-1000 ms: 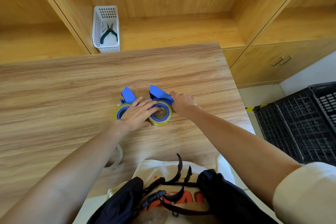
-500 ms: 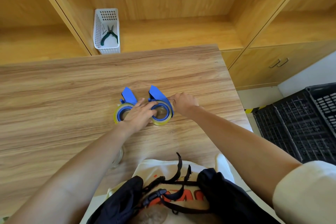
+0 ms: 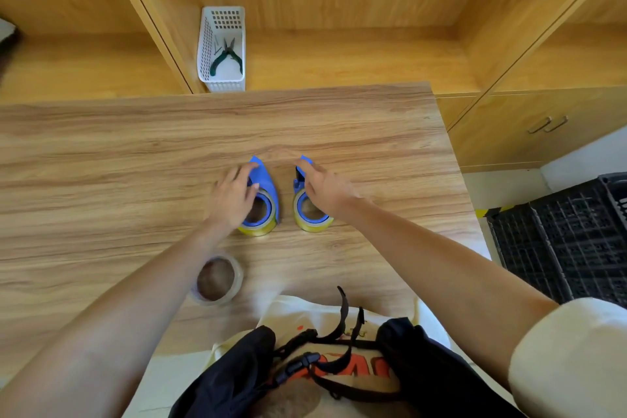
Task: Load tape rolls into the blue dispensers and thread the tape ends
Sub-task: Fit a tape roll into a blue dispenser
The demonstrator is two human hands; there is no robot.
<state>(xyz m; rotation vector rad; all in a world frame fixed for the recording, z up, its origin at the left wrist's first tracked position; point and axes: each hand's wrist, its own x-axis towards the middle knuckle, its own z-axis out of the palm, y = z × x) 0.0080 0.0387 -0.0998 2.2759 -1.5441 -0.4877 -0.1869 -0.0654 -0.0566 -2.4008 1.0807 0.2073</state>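
Wood-grain table [image 3: 101, 153] fills the view. Nearest, a clear tape roll [image 3: 217, 278] lies flat. Beyond it, two blue dispensers — each loaded with a yellowish roll — are set side by side, apart: the left dispenser [image 3: 266, 195] is touched by the left hand [image 3: 234, 195], the right dispenser [image 3: 305, 210] by the right hand [image 3: 325, 188], fingers loosely spread. Farthest, a white basket [image 3: 207, 44] is seen on the shelf.

I see two blue dispensers lying apart on the wooden table [image 3: 101, 153], each with a yellowish tape roll in it. My left hand [image 3: 232, 195] rests with loose fingers on the left dispenser [image 3: 263, 187]; my right hand [image 3: 322, 188] lies the same way over the right dispenser [image 3: 305, 210]. A clear tape roll [image 3: 217, 278] sits nearer me. A white basket [image 3: 222, 49] holding pliers [image 3: 226, 56] stands on the shelf behind.
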